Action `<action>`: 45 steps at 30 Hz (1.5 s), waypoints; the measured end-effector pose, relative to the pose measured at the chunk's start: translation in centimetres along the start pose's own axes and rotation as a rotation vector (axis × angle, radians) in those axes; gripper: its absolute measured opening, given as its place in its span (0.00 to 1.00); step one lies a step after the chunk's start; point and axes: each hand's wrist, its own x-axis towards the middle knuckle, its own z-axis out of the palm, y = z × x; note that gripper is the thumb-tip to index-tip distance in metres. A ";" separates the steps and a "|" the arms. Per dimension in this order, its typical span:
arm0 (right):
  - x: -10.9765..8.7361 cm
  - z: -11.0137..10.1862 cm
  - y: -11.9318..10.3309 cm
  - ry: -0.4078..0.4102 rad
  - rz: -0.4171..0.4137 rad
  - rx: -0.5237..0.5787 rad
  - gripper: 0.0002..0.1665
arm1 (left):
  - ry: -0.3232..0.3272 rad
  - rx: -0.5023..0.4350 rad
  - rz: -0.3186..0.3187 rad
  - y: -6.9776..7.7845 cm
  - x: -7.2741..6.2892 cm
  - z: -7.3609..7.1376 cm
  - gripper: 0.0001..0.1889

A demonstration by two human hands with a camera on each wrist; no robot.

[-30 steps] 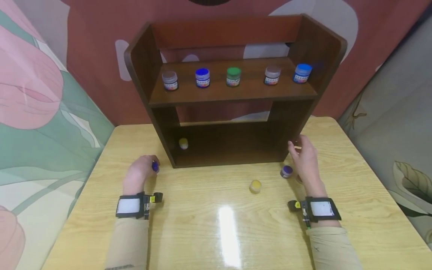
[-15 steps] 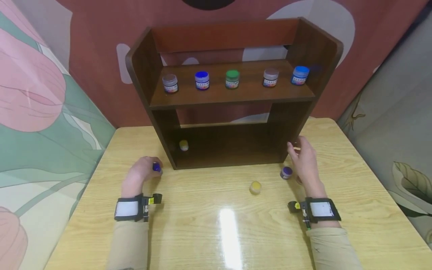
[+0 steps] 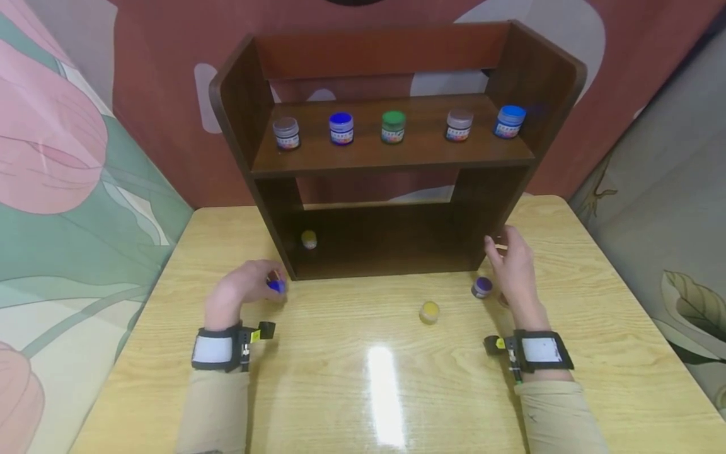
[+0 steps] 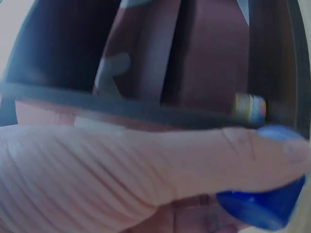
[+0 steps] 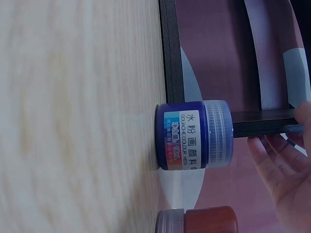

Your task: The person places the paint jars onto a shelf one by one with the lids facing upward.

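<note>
My left hand [image 3: 244, 290] holds a blue paint jar [image 3: 276, 287] close by the shelf's front left corner. In the left wrist view the thumb lies across this jar [image 4: 265, 206]. My right hand [image 3: 515, 268] grips the right side panel of the brown wooden shelf [image 3: 391, 165], thumb at the front edge and fingers on the outer side. Just in front of that panel a purple paint jar [image 5: 182, 136] stands upright on the table. Beside it a red-brown jar [image 5: 211, 221] rests lid down, mostly hidden by the right hand in the head view.
Several paint jars line the upper board, among them a green jar [image 3: 392, 127] and a light blue jar [image 3: 509, 122]. A small yellow jar [image 3: 309, 239] sits at the lower left. Another yellow jar [image 3: 429, 312] is on the wooden table [image 3: 317, 378] in front.
The left hand has moved right with the blue jar, up to the shelf's left front corner. The right hand stays at the side panel. The head view has shifted slightly.
</note>
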 end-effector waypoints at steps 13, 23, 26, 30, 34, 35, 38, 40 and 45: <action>0.0 0.0 -0.1 -0.001 0.010 0.007 0.21 | 0.050 -0.052 0.219 3.5 0.9 1.0 0.14; -0.1 0.0 -0.1 -0.011 0.017 -0.007 0.23 | 0.093 -0.081 0.268 4.9 2.2 2.3 0.15; -0.1 0.0 0.0 -0.012 0.017 -0.006 0.22 | 0.092 -0.061 0.279 5.1 2.3 2.6 0.21; 0.0 0.0 0.0 -0.011 0.014 -0.001 0.22 | 0.111 -0.018 0.340 5.2 2.8 3.0 0.22; 0.0 0.0 -0.2 -0.009 0.018 0.004 0.22 | 0.127 0.008 0.405 5.6 3.1 3.5 0.16; 0.0 0.0 -0.2 -0.009 0.020 0.005 0.22 | 0.130 0.014 0.410 5.8 3.2 3.7 0.15; 0.0 0.0 -0.3 -0.008 0.023 0.007 0.22 | 0.144 0.042 0.422 6.3 3.3 4.1 0.13; 0.0 0.0 -0.3 -0.006 0.023 0.006 0.22 | 0.154 0.061 0.437 6.7 3.4 4.5 0.13; 0.0 0.0 -0.4 -0.003 0.015 0.005 0.21 | 0.158 0.098 0.468 7.4 3.7 5.4 0.14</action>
